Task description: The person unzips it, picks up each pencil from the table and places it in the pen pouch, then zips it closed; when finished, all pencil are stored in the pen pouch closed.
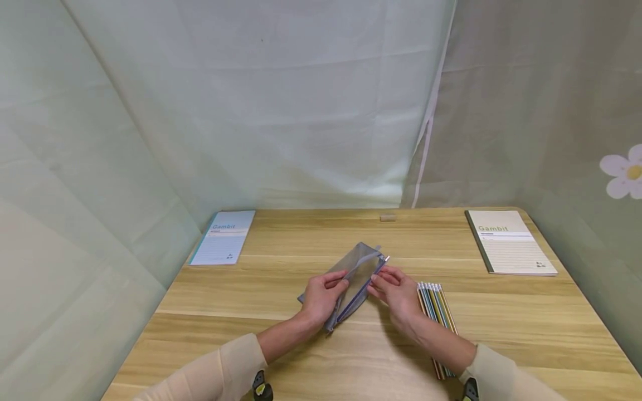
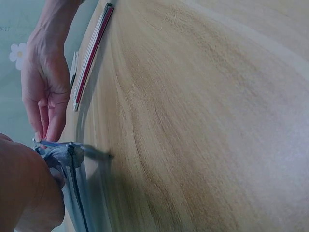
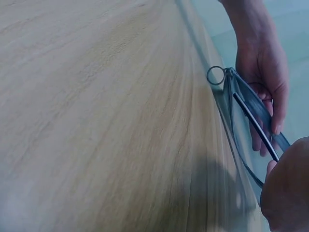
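Note:
My left hand (image 1: pixel 321 298) grips one side of a grey zippered pencil case (image 1: pixel 353 260), thumb and fingers on its edge. The case's long mouth gapes open. A dark blue pencil (image 1: pixel 357 297) lies slantwise along that mouth, its silvery end at the upper right corner. My right hand (image 1: pixel 398 295) pinches the pencil near the case's right edge. In the right wrist view, the pencil (image 3: pixel 256 126) sits between the two sides of the opening, with a zipper ring (image 3: pixel 216 75) at the case's end. Beneath my right forearm lies a row of several coloured pencils (image 1: pixel 436 301).
A blue notebook (image 1: pixel 223 236) lies at the back left of the wooden table (image 1: pixel 225 312), and a cream notebook (image 1: pixel 514 245) at the back right. Near the far edge sits a small brownish block (image 1: pixel 388 218). Pale curtains (image 1: pixel 301 111) hang around the table.

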Demonstrator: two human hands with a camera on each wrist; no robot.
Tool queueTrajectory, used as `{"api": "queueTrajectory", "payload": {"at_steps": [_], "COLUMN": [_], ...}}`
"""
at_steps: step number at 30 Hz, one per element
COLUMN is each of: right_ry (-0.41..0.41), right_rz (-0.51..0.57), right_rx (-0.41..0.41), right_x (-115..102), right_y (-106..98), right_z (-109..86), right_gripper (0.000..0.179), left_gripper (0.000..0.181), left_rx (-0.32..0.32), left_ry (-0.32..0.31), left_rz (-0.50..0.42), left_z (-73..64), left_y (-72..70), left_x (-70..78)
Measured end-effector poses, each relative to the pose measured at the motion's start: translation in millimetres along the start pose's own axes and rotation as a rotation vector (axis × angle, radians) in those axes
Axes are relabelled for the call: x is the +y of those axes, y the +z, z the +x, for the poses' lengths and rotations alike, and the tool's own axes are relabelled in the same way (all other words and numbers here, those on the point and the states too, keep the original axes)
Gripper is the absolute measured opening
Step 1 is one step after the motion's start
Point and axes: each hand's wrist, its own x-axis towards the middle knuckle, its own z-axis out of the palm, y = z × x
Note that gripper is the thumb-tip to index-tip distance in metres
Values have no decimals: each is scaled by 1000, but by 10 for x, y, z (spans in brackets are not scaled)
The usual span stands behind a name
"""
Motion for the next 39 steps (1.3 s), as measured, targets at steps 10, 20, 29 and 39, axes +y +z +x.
{"api": "queueTrajectory", "payload": {"at_steps": [10,20,29,39], "right_ry": [-24,-11,29,76], "right_rz": [-11,-39,-76,-146], "right_rx": [2,-18,-67,-112], "right_x": [-3,15,-22,-94], "right_y": [16,-43,-84,-120], "right_z": [44,180,241,250], "right_gripper": [41,43,40,41], "left_gripper": [27,24,16,5], "left_rx": [-6,-86,-82,-47], "left_ry": [6,256,512,519], "left_rz": [1,156,381,379], "left_z": [12,27,50,101], "left_y": [33,17,15,30], "left_x": [7,-35,-76,-100]}}
